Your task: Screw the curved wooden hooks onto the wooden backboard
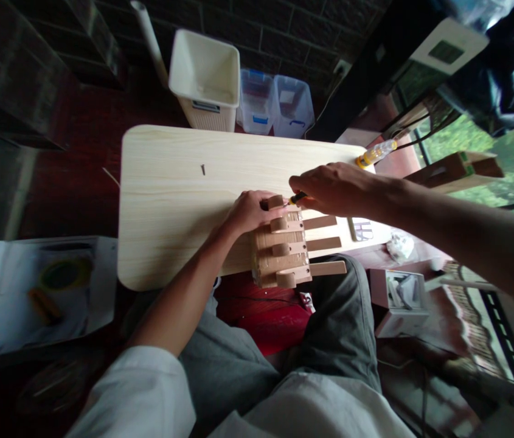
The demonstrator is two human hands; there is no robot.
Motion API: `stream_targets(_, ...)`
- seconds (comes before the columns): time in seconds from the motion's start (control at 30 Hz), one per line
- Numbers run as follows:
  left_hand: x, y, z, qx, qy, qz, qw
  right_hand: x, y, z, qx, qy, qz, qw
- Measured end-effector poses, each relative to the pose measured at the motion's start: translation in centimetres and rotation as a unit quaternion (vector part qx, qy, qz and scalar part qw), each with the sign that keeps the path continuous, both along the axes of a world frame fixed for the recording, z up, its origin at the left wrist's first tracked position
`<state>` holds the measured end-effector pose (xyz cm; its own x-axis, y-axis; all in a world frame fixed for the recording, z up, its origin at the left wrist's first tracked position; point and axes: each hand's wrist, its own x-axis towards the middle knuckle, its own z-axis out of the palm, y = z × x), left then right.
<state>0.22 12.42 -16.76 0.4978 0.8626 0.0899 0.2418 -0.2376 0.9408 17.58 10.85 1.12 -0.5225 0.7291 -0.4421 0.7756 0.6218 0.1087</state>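
Observation:
A cardboard-coloured assembly (281,252) with several rounded pieces and long flat strips lies at the near edge of the light wooden table (160,182). My left hand (252,210) grips its far end, fingers closed around a rounded piece. Above the same end, my right hand (325,185) is closed on a screwdriver with a black and yellow handle (299,197). The tool's tip meets the assembly close to my left fingertips. A small dark screw (202,170) lies on the table, left of both hands.
A clear bottle-like object with yellow ends (375,153) is at the table's far right corner. Beyond the far edge stand a cream bin (206,73) and two clear plastic boxes (257,100). An open white box (101,274) sits at the left, another box (400,298) at the right.

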Motion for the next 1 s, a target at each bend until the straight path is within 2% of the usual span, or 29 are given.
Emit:
stream_targets(0.23, 0.13, 0.0, 0.14, -0.016, -0.007, -0.001, 1.0, 0.22, -0.39, -0.61, 0.0, -0.01, -0.032, 0.999)
stream_targets(0.5, -0.04, 0.18, -0.07, -0.019, -0.012, -0.006, 1.0, 0.38, -0.37, 0.14, -0.015, 0.022, -0.012, 1.0)
stream_targets(0.77, -0.19, 0.37, -0.04, -0.017, -0.009, -0.016, 1.0, 0.48, -0.78, -0.84, 0.006, 0.029, -0.014, 0.999)
stream_targets(1.0, -0.14, 0.35, -0.11, -0.002, -0.019, -0.016, 1.0, 0.9, -0.05, -0.01, 0.005, 0.045, -0.006, 0.999)
